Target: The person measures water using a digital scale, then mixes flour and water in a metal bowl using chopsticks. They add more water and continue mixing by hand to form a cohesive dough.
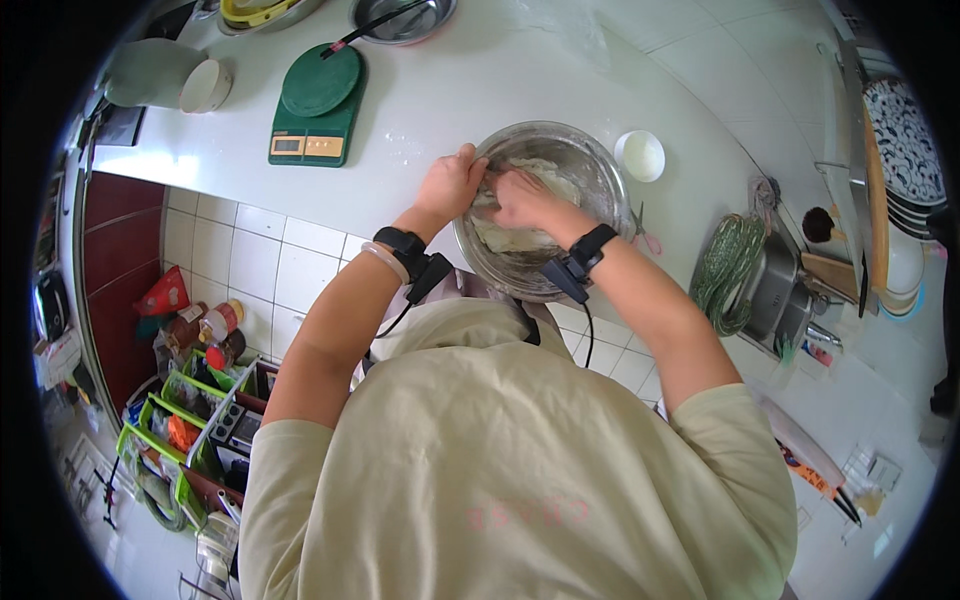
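Observation:
A wide stainless steel mixing bowl [616,191] stands at the counter's front edge, close against my body. Pale floury dough [517,238] lies inside it, with dry flour smeared up the walls. My left hand [450,180] grips the bowl's left rim, thumb raised along the edge. Down in the bowl, my right hand [521,199] presses into the dough with its fingers bent; the fingertips are partly hidden. Just right of the bowl are a small white cup [640,156] and pink-handled scissors [649,241], which lie beside the rim.
A green kitchen scale [319,112] sits to the left on the white counter [450,82]. Behind it is a metal basin [405,26] with a dark stick across it. At the right, long green gourds [726,274] rest by the sink [780,285]. Green crates [176,420] stand low at left.

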`<state>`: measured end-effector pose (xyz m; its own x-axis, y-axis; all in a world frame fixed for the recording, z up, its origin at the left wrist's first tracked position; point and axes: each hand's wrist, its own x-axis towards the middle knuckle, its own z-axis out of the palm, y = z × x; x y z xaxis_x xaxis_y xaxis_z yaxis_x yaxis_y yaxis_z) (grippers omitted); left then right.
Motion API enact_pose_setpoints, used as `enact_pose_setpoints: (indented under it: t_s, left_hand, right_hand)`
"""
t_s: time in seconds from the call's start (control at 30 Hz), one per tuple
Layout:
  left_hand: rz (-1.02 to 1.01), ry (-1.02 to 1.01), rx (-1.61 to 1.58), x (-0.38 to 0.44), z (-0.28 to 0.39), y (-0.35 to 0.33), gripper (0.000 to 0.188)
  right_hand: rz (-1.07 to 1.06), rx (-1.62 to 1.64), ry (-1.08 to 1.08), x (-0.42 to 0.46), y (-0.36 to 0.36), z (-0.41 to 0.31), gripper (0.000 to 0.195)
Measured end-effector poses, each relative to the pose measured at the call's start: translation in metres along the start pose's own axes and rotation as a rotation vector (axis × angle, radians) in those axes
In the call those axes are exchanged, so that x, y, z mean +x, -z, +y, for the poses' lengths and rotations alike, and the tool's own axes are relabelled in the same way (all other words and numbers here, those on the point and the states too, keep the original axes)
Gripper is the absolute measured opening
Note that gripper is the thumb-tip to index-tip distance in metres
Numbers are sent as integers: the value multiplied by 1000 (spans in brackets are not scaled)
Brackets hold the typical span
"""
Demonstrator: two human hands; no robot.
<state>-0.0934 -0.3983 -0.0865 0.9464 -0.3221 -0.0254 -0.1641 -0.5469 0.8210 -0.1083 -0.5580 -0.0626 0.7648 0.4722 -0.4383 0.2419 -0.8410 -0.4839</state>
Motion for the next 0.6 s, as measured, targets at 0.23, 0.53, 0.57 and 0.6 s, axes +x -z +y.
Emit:
enact_pose_setpoints:
  t_s: [0.23,0.53,0.57,0.6]
  left_hand:
    - [-44,26,55,-1,0,5,25]
    - [-70,49,23,0,3,1,26]
    - [-68,40,33,1,3,1,26]
    - [-69,49,29,6,4,3,26]
  right_hand:
    - [-75,-400,378,-53,25,-9,37]
    - [128,-400,220,-76,-4,36,39]
    - [164,-433,212,-66,-11,38,38]
    - [209,-469,198,-55,-20,42,37]
